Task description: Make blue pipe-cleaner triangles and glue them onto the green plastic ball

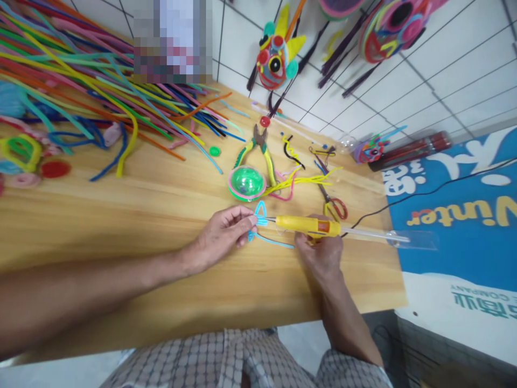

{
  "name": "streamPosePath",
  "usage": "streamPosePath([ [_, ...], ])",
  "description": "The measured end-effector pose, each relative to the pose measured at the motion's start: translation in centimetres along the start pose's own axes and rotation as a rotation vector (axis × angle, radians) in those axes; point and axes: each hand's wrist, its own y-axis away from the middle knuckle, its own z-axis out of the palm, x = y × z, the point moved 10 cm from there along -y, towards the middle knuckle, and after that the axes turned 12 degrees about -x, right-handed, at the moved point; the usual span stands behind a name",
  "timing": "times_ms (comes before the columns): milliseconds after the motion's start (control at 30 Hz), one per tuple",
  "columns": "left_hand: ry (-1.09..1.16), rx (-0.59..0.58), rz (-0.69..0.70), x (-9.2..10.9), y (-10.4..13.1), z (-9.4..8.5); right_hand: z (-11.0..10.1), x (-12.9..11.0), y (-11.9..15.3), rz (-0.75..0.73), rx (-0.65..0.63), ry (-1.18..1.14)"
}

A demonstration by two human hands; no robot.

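Between the thumb and fingers of my left hand (226, 233) is a light-blue pipe cleaner (262, 210), bent into small loops, with a straight tail trailing right. My right hand (321, 250) is wrapped round the handle of a yellow hot glue gun (309, 225). The gun's metal nozzle points left and is right at the blue loops; whether it touches them I cannot tell. A clear glue stick (375, 234) sticks out of the gun's back. Just beyond my hands sits a green half-dome with a pink rim (247, 183).
Green-and-yellow pliers (258, 146) and red-and-yellow scissors (334, 207) lie behind the hands, beside yellow pipe cleaners (309, 182). Many coloured pipe cleaners (100, 81) cover the back left. Colourful mask-like ornaments (277, 62) hang at the tiled wall. A black cord (404, 199) runs right.
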Motion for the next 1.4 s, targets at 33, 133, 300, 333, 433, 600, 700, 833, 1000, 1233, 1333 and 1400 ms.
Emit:
streamPosePath([
  [33, -0.002, -0.003, 0.001, 0.0, 0.0, 0.0, 0.0, 0.0, 0.0, 0.0, 0.0, 0.008],
  [133, -0.007, -0.008, 0.003, 0.1, 0.1, 0.1, 0.2, -0.2, -0.2, -0.014, -0.009, 0.037],
  [300, -0.007, -0.026, 0.008, 0.1, 0.1, 0.2, 0.3, -0.7, -0.4, -0.033, -0.014, 0.103],
  [333, -0.008, -0.027, 0.01, 0.1, 0.1, 0.2, 0.2, -0.7, -0.4, -0.031, -0.009, 0.104],
  [433, -0.013, -0.028, 0.01, 0.1, 0.0, 0.2, 0.1, -1.0, -0.5, -0.038, -0.005, 0.092],
  [600, -0.011, -0.026, 0.007, 0.0, 0.0, 0.2, 0.0, -1.6, -0.6, -0.06, -0.019, 0.091],
  [700, -0.01, -0.029, 0.008, 0.0, 0.0, 0.2, -0.1, -1.9, -0.6, -0.073, -0.018, 0.102],
  [833, -0.014, -0.028, 0.0, 0.1, 0.0, 0.3, -0.1, -2.0, -0.7, -0.078, -0.028, 0.088],
  [1000, -0.026, -0.025, -0.001, 0.2, 0.0, 0.2, 0.0, -1.6, -0.8, -0.051, -0.044, 0.089],
  [1233, -0.019, -0.018, -0.009, 0.0, 0.0, 0.2, 0.1, -1.2, -0.6, -0.055, -0.028, 0.054],
  [1333, -0.019, -0.016, -0.009, 0.0, 0.1, 0.2, 0.1, -1.3, -0.6, -0.051, -0.038, 0.053],
  [1400, -0.021, -0.021, -0.006, 0.1, 0.1, 0.2, 0.1, -1.2, -0.6, -0.055, -0.04, 0.049],
])
